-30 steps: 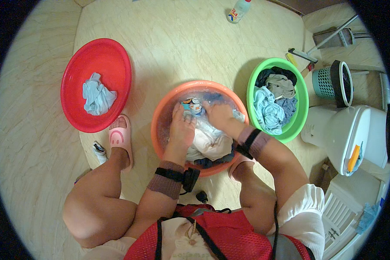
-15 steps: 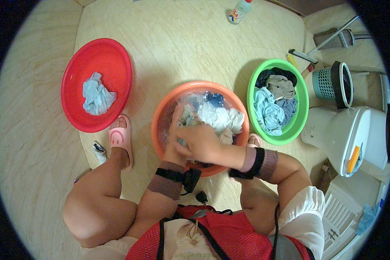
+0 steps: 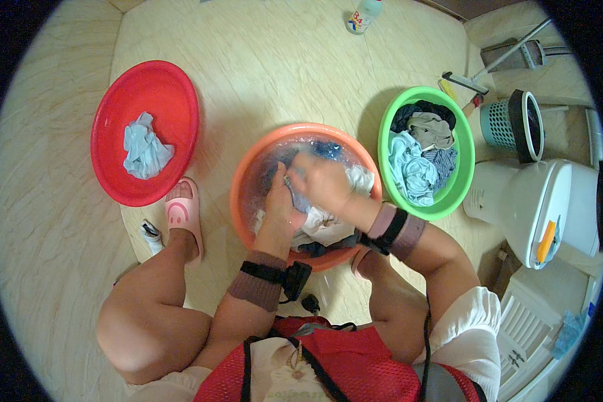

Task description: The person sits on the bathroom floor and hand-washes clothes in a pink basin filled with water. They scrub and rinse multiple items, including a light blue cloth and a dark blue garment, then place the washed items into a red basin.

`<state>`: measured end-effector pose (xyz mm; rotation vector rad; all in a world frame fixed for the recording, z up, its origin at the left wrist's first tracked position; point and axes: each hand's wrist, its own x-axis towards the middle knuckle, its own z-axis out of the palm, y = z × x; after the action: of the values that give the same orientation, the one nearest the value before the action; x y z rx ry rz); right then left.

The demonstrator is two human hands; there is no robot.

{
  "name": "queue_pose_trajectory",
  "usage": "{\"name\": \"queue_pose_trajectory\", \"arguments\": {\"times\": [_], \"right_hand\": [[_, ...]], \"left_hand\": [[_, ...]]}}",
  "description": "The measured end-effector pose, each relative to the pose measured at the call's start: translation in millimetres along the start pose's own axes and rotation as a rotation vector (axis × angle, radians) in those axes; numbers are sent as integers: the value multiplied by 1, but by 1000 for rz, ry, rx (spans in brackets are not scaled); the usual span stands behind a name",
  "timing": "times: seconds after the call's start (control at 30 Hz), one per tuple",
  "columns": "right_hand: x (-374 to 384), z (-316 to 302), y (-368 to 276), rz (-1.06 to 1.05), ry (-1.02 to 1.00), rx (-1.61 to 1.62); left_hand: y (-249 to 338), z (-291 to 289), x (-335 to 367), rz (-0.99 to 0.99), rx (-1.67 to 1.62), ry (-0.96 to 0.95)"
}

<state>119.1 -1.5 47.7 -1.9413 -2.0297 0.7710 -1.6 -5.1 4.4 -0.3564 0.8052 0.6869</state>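
Over the orange basin (image 3: 237,194) of sudsy water both my hands work at a blue-grey garment (image 3: 300,200). My left hand (image 3: 280,202) is closed on it near the basin's middle, thumb up. Just to the right, my right hand (image 3: 323,184) is curled over the same cloth, its fingers partly blurred by motion. White and cream clothes (image 3: 325,228) lie in the water below and right of my hands. A dark blue cloth (image 3: 328,149) shows at the far side through the suds. How the garment runs between my palms is hidden.
At left a red basin (image 3: 174,87) holds a light-blue cloth (image 3: 144,147). On the right, a green basin (image 3: 467,161) holds several garments. Beyond stand a bottle (image 3: 362,18), a squeegee (image 3: 472,84), a teal basket (image 3: 499,124) and a white toilet (image 3: 549,201).
My right hand has moved up and right, uncrossing from in front of my left wrist. The blue-grey garment now shows between my hands, and the cream clothes have shifted nearer to me.
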Motion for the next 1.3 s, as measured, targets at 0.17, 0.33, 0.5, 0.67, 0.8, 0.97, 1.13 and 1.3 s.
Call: {"name": "queue_pose_trajectory", "arguments": {"times": [0.17,0.33,0.5,0.67,0.8,0.97,1.13,1.3], "right_hand": [[11,13,60,201,-9,-148],[-1,38,66,83,-323,-464],[44,31,72,243,-565,-285],[3,19,20,-48,-17,355],[-42,9,-37,-243,-111,276],[-8,0,-33,-252,-51,43],[3,-2,-13,-217,217,69],[-22,6,-29,-365,121,82]], "left_hand": [[1,-8,14,415,222,81],[5,-14,8,307,471,95],[7,-15,17,289,268,141],[16,0,2,304,47,-163],[15,7,-28,336,130,-278],[-4,1,-23,651,696,-177],[-16,-13,-7,332,192,-293],[-7,-13,-8,202,-31,-204]]}}
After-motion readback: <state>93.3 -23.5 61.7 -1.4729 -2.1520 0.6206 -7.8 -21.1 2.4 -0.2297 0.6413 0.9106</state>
